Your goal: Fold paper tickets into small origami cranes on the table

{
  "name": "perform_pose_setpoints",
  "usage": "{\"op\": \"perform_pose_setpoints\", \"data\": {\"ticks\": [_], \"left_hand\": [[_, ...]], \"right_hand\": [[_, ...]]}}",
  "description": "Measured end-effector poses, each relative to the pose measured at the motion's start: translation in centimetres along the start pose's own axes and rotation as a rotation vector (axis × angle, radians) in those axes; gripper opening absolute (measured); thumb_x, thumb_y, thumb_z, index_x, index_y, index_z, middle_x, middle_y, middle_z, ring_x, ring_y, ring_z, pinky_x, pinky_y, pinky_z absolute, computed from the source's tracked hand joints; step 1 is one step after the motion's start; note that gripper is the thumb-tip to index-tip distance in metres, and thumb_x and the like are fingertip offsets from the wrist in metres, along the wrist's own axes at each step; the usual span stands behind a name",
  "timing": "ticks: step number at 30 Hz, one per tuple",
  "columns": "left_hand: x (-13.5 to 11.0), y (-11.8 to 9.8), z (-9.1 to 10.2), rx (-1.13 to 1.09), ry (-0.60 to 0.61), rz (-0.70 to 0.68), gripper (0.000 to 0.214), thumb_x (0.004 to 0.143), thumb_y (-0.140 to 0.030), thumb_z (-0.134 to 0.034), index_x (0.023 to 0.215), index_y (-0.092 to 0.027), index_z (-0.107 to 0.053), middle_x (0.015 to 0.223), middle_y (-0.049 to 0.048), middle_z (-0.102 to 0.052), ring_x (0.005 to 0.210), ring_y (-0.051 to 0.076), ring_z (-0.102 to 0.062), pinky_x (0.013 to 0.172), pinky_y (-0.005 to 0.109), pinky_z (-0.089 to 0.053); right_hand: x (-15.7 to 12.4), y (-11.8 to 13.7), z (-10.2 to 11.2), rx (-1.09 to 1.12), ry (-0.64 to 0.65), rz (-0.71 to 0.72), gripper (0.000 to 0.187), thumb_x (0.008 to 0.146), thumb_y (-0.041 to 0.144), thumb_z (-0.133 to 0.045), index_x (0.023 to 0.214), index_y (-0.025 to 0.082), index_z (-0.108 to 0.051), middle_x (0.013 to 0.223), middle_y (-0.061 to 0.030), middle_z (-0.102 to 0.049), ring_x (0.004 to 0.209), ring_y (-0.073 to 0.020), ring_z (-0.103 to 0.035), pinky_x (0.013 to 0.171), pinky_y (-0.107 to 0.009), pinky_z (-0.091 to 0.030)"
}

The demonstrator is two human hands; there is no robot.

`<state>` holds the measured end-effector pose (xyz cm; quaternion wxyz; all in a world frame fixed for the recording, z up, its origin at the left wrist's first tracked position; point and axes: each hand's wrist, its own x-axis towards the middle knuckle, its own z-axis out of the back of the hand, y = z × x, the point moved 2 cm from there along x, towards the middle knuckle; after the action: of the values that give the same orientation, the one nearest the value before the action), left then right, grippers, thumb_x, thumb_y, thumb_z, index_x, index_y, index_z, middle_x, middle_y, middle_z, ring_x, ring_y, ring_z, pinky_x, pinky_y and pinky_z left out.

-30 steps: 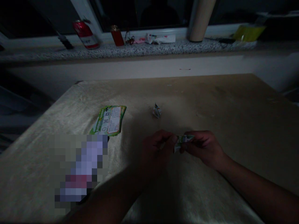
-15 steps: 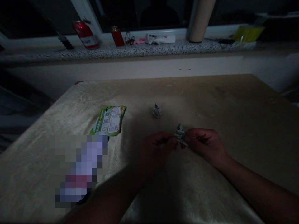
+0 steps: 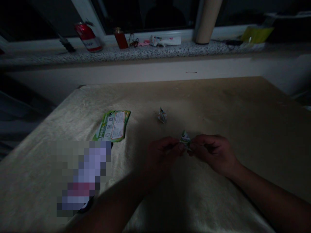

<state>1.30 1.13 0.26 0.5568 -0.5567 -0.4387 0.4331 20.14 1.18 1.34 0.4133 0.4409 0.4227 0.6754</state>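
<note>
Between my hands is a small folded piece of printed paper (image 3: 185, 137), green and white, with a pointed tip upward. My left hand (image 3: 163, 152) pinches its left side between thumb and finger. My right hand (image 3: 215, 149) pinches the right side, so its lower part is largely hidden by fingertips. Just beyond, a similar small folded paper piece (image 3: 162, 116) stands on the table (image 3: 233, 106). To the left lies a stack of green printed leaflets (image 3: 113, 126) with text and square codes on top.
A pixelated object (image 3: 88, 171) lies on the table near my left forearm. On the stone windowsill (image 3: 145, 53) stand a red can (image 3: 87, 37), a red lighter-like item (image 3: 120, 38), a cardboard tube (image 3: 208, 22), a crumpled white wrapper (image 3: 167, 40) and a yellow item (image 3: 257, 34).
The folded paper in my hands has turned slightly and its shape looks narrower. My right fingertips have moved a little left, closer to the left ones.
</note>
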Motion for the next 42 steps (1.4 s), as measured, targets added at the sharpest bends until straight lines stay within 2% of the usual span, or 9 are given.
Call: {"op": "perform_pose_setpoints", "data": {"ticks": [7, 13, 17, 23, 27, 33, 42], "left_hand": [[0.0, -0.2, 0.0, -0.026, -0.045, 0.000, 0.015, 0.087, -0.030, -0.071, 0.083, -0.017, -0.077, 0.075, 0.0032, -0.075, 0.072, 0.015, -0.069, 0.070, 0.027, -0.055], [0.1, -0.9, 0.2, -0.036, -0.090, -0.022, 0.015, 0.086, -0.028, -0.070, 0.075, -0.018, -0.075, 0.070, 0.0021, -0.073, 0.069, 0.015, -0.068, 0.068, 0.026, -0.055], [0.1, -0.8, 0.4, -0.011, -0.083, -0.011, 0.018, 0.087, -0.030, -0.070, 0.076, -0.017, -0.075, 0.072, 0.0033, -0.074, 0.071, 0.017, -0.069, 0.070, 0.028, -0.056], [0.3, -0.7, 0.6, -0.027, -0.072, -0.007, 0.018, 0.085, -0.031, -0.072, 0.074, -0.017, -0.075, 0.070, 0.0034, -0.072, 0.070, 0.017, -0.067, 0.068, 0.027, -0.054], [0.4, -0.4, 0.4, -0.011, 0.023, 0.042, 0.019, 0.085, -0.032, -0.070, 0.076, -0.017, -0.076, 0.068, 0.0027, -0.070, 0.066, 0.015, -0.063, 0.064, 0.026, -0.050], [0.2, 0.0, -0.2, -0.003, 0.138, 0.117, 0.021, 0.083, -0.033, -0.072, 0.071, -0.016, -0.073, 0.065, 0.0009, -0.066, 0.063, 0.013, -0.057, 0.061, 0.024, -0.042], [0.2, -0.2, -0.2, -0.001, 0.195, 0.115, 0.021, 0.084, -0.031, -0.069, 0.069, -0.016, -0.070, 0.064, -0.0002, -0.061, 0.062, 0.012, -0.052, 0.061, 0.025, -0.039]], "right_hand": [[0.1, 0.4, 0.1, -0.046, -0.005, 0.011, 0.026, 0.091, 0.035, -0.071, 0.071, 0.018, -0.073, 0.058, -0.0027, -0.071, 0.050, -0.0133, -0.063, 0.047, -0.023, -0.047], [0.2, 0.5, 0.0, 0.018, 0.005, -0.008, 0.026, 0.093, 0.035, -0.069, 0.074, 0.018, -0.073, 0.062, -0.0041, -0.073, 0.055, -0.0140, -0.067, 0.051, -0.023, -0.050], [0.0, 0.2, 0.2, -0.035, 0.005, 0.012, 0.024, 0.092, 0.032, -0.069, 0.073, 0.018, -0.072, 0.061, -0.0032, -0.071, 0.052, -0.0132, -0.063, 0.048, -0.023, -0.046], [0.0, -0.3, 0.3, 0.048, 0.050, -0.076, 0.027, 0.092, 0.039, -0.071, 0.075, 0.018, -0.073, 0.063, -0.0023, -0.069, 0.055, -0.0126, -0.061, 0.051, -0.022, -0.047], [0.2, -0.6, 0.1, 0.145, 0.062, -0.099, 0.024, 0.091, 0.042, -0.072, 0.087, 0.019, -0.077, 0.076, -0.0048, -0.075, 0.066, -0.0155, -0.067, 0.060, -0.025, -0.053], [0.2, -0.2, -0.1, 0.206, 0.013, -0.125, 0.024, 0.086, 0.039, -0.078, 0.075, 0.018, -0.076, 0.061, -0.0010, -0.068, 0.051, -0.0115, -0.058, 0.048, -0.022, -0.045], [0.2, -0.5, -0.1, 0.215, 0.002, -0.145, 0.026, 0.085, 0.040, -0.079, 0.073, 0.018, -0.074, 0.060, 0.0003, -0.063, 0.052, -0.0110, -0.054, 0.048, -0.023, -0.042]]}}
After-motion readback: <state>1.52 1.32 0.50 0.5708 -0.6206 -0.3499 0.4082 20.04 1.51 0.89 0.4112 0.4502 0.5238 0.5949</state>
